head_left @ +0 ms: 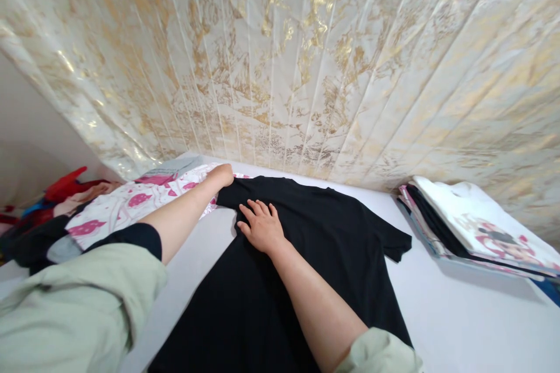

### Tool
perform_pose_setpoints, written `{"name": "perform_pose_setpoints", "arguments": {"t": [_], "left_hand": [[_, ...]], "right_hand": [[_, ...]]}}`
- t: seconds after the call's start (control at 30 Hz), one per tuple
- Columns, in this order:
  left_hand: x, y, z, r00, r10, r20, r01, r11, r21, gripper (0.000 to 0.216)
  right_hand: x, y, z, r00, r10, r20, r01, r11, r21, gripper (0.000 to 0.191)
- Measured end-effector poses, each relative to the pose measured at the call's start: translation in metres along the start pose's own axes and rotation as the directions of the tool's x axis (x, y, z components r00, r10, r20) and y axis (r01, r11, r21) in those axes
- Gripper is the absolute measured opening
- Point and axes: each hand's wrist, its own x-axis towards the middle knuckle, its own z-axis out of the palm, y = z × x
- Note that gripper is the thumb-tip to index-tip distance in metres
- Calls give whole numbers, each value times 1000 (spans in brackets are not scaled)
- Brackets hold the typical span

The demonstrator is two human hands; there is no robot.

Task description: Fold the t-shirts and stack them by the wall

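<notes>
A black T-shirt lies spread out on the white table, its collar end toward the curtain and its hem toward me. My left hand is closed on the end of the shirt's left sleeve, fingers curled over the cloth. Flat on the upper left of the shirt, just below that sleeve, rests my right hand with its fingers spread. The other sleeve lies stretched out to the right, touched by neither hand.
On the right stands a stack of folded clothes, a white printed shirt on top. A heap of loose clothes and a white-and-pink patterned garment lie at left. A gold-and-white curtain hangs behind the white table.
</notes>
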Motion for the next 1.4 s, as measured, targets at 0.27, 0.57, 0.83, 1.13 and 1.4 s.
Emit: {"name": "perform_pose_setpoints", "arguments": {"t": [0.27,0.57,0.83,1.13,1.4], "left_hand": [[11,15,49,978,105,179,-145,963,228,23],[32,21,66,960,188,206,-246,920,306,8],[29,8,64,959,143,245,-224,912,344,34],[22,-11,2,948,-36,318,-110,895,432,19],[21,-13,6,994,11,112,-46,949,313,8]], "right_hand": [[1,-1,-2,1000,8,6,-8,1000,22,51],[2,0,-1,1000,-2,-8,3,999,37,49],[4,0,3,1000,9,-13,-8,998,64,54],[3,1,3,1000,13,-9,-13,998,62,53],[2,-1,-1,1000,-2,2,2,1000,26,50]]}}
